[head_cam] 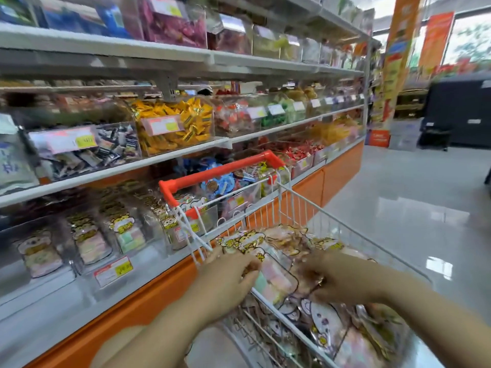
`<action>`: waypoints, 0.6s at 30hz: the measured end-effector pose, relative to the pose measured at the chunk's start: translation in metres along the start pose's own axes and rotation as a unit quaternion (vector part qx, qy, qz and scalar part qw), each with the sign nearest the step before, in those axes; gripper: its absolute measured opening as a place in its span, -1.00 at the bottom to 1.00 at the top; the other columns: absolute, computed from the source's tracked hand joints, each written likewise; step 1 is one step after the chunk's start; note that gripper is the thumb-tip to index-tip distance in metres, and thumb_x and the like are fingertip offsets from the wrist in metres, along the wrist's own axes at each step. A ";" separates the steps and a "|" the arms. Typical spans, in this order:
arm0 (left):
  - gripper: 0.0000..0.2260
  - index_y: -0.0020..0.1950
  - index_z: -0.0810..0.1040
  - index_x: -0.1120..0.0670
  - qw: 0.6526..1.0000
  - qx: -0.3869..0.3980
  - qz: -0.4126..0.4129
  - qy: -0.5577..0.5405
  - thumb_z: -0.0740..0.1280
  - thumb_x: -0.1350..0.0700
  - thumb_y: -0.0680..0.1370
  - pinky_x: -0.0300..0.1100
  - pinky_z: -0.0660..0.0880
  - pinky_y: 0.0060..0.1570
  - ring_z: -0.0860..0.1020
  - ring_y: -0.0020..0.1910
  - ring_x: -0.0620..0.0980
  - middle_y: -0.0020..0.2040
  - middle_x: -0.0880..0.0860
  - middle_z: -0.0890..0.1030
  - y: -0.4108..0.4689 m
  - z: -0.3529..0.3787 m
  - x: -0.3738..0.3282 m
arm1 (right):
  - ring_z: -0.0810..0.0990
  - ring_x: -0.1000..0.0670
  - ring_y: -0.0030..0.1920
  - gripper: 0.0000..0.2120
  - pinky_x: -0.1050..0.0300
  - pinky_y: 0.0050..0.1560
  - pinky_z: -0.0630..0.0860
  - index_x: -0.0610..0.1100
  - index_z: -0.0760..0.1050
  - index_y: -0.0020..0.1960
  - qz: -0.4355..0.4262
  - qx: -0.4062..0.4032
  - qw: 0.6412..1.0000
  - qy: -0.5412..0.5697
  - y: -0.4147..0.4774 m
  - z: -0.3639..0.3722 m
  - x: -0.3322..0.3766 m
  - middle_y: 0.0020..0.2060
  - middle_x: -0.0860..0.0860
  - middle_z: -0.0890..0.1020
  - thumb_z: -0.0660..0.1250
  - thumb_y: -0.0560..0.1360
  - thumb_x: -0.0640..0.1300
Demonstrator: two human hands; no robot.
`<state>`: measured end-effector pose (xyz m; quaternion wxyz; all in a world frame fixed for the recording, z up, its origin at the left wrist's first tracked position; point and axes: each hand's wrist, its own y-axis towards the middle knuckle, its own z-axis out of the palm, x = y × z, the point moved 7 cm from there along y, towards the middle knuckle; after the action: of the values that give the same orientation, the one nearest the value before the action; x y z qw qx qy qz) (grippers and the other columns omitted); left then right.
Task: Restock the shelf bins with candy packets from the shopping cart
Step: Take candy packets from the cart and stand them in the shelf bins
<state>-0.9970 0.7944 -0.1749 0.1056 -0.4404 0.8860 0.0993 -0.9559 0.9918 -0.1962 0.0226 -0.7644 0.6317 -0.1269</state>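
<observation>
Cellophane marshmallow packets [271,277] lie heaped in the shopping cart [220,168], the left hand [228,277] curling round one, the hold of the right hand [342,280] too blurred to tell; best lift it by its header and stand it in the matching shelf bin [90,243].

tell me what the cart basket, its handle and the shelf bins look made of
Cart basket: looks like white coated metal wire, judging by thin rigid grid bars. Handle: glossy orange-red plastic, with moulded corner pieces. Shelf bins: clear rigid plastic, likely acrylic; the candy shows through and edges glint.
</observation>
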 end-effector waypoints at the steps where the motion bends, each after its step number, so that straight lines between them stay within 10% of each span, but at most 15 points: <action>1: -0.72 0.31 0.47 -0.22 1.000 0.007 -0.002 0.025 0.05 -0.11 0.69 0.00 0.09 0.51 0.32 0.08 -0.21 0.20 -0.23 0.50 0.000 0.004 0.001 | 0.54 -0.02 -0.05 -0.73 -0.09 0.02 0.53 0.08 0.41 0.01 -0.012 -0.007 1.000 0.010 0.002 0.003 0.000 -0.07 0.12 0.55 0.22 0.38 0.18; 10: -0.42 0.38 0.32 -0.30 0.998 -0.025 0.021 0.049 -0.38 -0.21 0.58 -0.04 -0.28 0.53 0.25 0.37 -0.33 0.22 -0.31 0.33 -0.011 0.017 0.001 | 0.49 0.12 -0.10 -0.18 0.26 -0.16 0.42 -0.07 0.25 0.50 0.005 -0.047 0.983 0.176 0.040 -0.001 0.036 -0.11 0.19 0.50 0.44 0.40 0.30; 18: -0.54 0.53 0.10 -0.28 0.994 -0.049 -0.039 -0.089 0.09 -0.24 0.64 0.00 -0.01 0.57 0.03 0.57 -0.13 0.53 -0.27 0.18 -0.015 0.005 0.008 | 0.43 0.12 -0.46 -0.94 0.26 -0.38 0.40 -0.13 0.59 -0.03 -0.028 -0.157 0.913 0.375 0.020 -0.034 0.018 -0.47 0.12 0.47 0.38 0.53 -0.24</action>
<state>-0.9893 0.7803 -0.1834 0.1662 -0.4688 0.8493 0.1771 -0.9801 0.9750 -0.1640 -0.3396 -0.6718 0.5838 -0.3042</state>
